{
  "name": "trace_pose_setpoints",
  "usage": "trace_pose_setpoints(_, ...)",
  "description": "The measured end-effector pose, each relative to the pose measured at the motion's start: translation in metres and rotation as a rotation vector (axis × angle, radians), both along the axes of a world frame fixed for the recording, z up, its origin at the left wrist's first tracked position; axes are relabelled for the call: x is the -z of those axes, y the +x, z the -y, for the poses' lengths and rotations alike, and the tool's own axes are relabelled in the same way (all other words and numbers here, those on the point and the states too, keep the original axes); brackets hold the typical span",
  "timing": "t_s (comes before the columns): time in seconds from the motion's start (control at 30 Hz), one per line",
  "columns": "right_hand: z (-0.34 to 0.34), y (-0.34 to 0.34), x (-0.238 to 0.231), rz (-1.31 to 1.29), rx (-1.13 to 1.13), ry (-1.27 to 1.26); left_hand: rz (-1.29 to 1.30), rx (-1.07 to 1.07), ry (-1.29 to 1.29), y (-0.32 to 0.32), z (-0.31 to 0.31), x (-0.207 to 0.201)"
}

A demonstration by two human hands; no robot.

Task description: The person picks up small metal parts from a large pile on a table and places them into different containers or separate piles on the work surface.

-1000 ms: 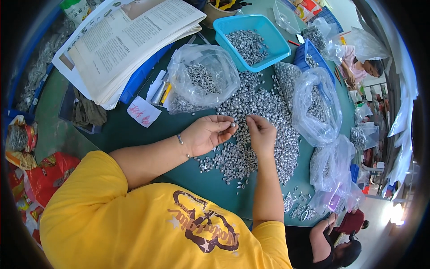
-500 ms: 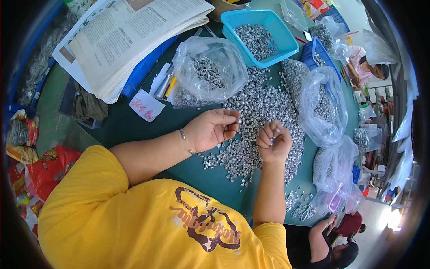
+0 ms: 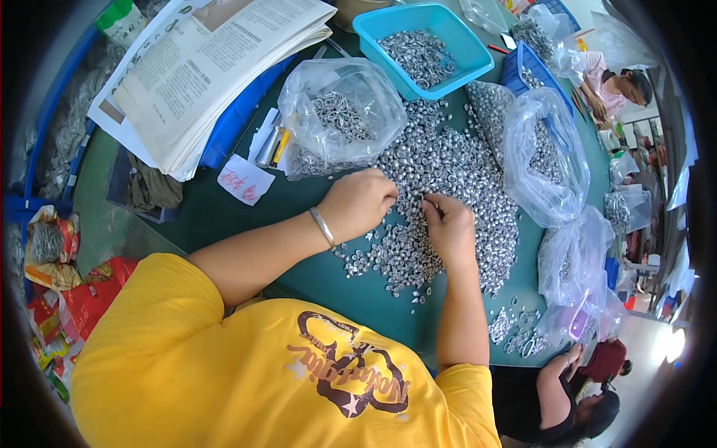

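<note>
A heap of small silver metal pieces (image 3: 478,187), rounded and shell-like, spreads over the green table. At the heap's left edge, my left hand (image 3: 360,203) is turned palm down with its fingers pinched together. A short gap away, my right hand (image 3: 451,228) reaches in over the heap, thumb and forefinger closed in a pinch. Anything between the fingertips of either hand is hidden or too small to name. Beyond my left hand an open clear plastic bag (image 3: 299,93) holds silver metal rings (image 3: 342,116).
A turquoise basin (image 3: 467,88) of metal pieces stands beyond the heap. Filled plastic bags (image 3: 549,160) line the right side. At the far left are stacked papers (image 3: 202,67), a yellow cutter (image 3: 281,146) and a paper note (image 3: 246,179). Other people (image 3: 553,403) sit to the right.
My left hand has rolled from palm up to palm down, and a small piece seen at its fingertips is now hidden. My right hand has turned over and lowered, closing its fingers toward the heap.
</note>
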State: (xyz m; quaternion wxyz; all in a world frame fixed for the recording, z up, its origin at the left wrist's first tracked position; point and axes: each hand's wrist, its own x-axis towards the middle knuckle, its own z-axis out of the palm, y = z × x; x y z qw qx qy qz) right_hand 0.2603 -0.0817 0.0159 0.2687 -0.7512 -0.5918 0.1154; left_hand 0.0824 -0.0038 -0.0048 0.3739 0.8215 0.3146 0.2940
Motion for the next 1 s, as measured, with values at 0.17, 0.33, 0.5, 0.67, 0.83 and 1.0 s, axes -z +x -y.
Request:
trace_pose_setpoints(0.17, 0.004, 0.002, -0.001, -0.062, 0.012, -0.041, -0.208, 0.079, 0.069, 0.006, -0.007, 0.0)
trace_pose_setpoints(0.33, 0.004, -0.003, -0.003, -0.045, -0.11, -0.004, -0.308, 0.162, 0.038, -0.002, -0.008, -0.011)
trace_pose_setpoints(0.5, -0.006, -0.007, 0.003, 0.122, -0.082, 0.092, -0.202, 0.047, -0.001, -0.009, -0.008, -0.012)
trace_pose_setpoints(0.67, -0.01, -0.012, 0.001, 0.269, -0.105, 0.094, -0.178, 0.095, 0.028, -0.005, -0.001, -0.006)
trace_pose_setpoints(0.83, -0.014, -0.008, 0.002, 0.199, -0.109, 0.084, -0.198, 0.06, 0.078, -0.001, 0.009, 0.001)
trace_pose_setpoints(1.0, -0.014, -0.009, -0.001, 0.219, -0.095, 0.021, -0.161, 0.095, 0.095, -0.007, 0.005, -0.001)
